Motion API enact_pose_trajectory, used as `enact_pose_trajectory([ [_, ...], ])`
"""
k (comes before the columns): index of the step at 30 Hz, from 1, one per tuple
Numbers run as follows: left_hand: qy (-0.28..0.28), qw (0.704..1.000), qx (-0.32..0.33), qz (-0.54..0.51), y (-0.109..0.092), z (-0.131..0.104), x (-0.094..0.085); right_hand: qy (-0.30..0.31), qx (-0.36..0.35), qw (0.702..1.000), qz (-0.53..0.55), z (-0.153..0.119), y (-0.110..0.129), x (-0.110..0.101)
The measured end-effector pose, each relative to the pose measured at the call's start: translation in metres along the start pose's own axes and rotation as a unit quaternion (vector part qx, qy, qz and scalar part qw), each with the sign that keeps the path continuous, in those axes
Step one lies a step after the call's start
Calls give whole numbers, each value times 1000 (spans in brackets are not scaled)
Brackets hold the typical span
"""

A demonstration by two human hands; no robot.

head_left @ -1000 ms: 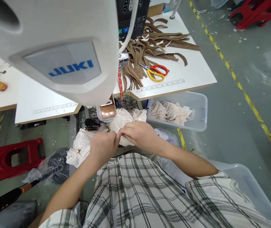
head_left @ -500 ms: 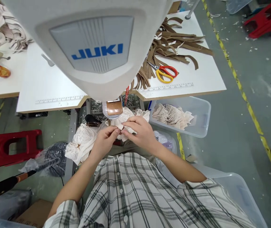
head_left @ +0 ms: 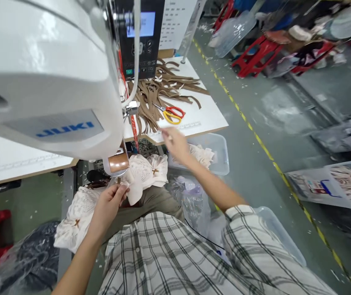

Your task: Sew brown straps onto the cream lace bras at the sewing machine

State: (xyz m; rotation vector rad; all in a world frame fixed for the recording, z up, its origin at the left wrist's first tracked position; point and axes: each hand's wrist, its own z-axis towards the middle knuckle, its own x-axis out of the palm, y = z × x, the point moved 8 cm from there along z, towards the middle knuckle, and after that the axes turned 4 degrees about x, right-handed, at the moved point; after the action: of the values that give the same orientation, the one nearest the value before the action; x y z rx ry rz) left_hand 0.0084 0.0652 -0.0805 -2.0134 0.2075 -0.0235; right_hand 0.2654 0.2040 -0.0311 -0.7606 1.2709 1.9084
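Right hand [head_left: 175,143]: was blurred; whether it touched the brown strips [head_left: 146,116] could not be told.
Left hand [head_left: 109,206]: its fingers hid part of the pale fabric [head_left: 135,189].
Sewing machine [head_left: 55,90]: was cut off by the top and left edges.
Display [head_left: 148,25]: showed marks too small to read.
Clear bin [head_left: 222,153]: was partly hidden behind the right forearm [head_left: 207,178].

White lace fabric [head_left: 138,174] with small brown bows lies bunched, near — flat brown strips [head_left: 146,104] heap loosely, far.
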Motion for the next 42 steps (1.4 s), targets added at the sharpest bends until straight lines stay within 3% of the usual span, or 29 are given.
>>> enact_pose_trajectory([
  [2, 2, 999, -14, -41, -2, -3, 1, 48, 71, 986, -145, 50, -48, -6],
  [4, 5, 996, -21, -84, -7, -6, 3, 121, 82, 966, -214, 88, -74, -6],
  [6, 0, 991, -22, -130, -12, -9, 4, 166, 72, 957, -228, 107, -82, -5],
  [8, -6, 985, -29, -173, -14, -12, 4, 174, 65, 956, -227, 107, -79, -9],
  [11, -10, 973, -36, -227, -12, -14, 1, 133, 61, 964, -220, 77, -62, -29],
  [14, -11, 965, -45, -260, -8, -15, -3, 91, 76, 981, -152, 19, -37, -56],
  [16, -5, 960, -51, -275, -8, -16, -3, 154, 72, 982, -77, -31, -13, -57],
  [18, 2, 958, -49, -281, -9, -16, -3, 253, -13, 967, -22, -82, 28, -46],
  [21, 0, 965, -43, -258, -10, -16, -2, 270, -86, 959, 11, -128, 75, -35],
  [25, -2, 978, -18, -208, -8, -15, -2, 256, -96, 961, 27, -134, 99, -16],
  [32, -7, 990, 7, -140, 1, -15, -8, 299, -120, 945, 59, -127, 111, 6],
  [37, 17, 974, -18, -226, 7, -14, -8, 320, -58, 942, 83, -132, 97, 2],
  [42, -11, 960, -33, -277, 12, -14, -14, 313, -11, 942, 121, -135, 93, 1],
])
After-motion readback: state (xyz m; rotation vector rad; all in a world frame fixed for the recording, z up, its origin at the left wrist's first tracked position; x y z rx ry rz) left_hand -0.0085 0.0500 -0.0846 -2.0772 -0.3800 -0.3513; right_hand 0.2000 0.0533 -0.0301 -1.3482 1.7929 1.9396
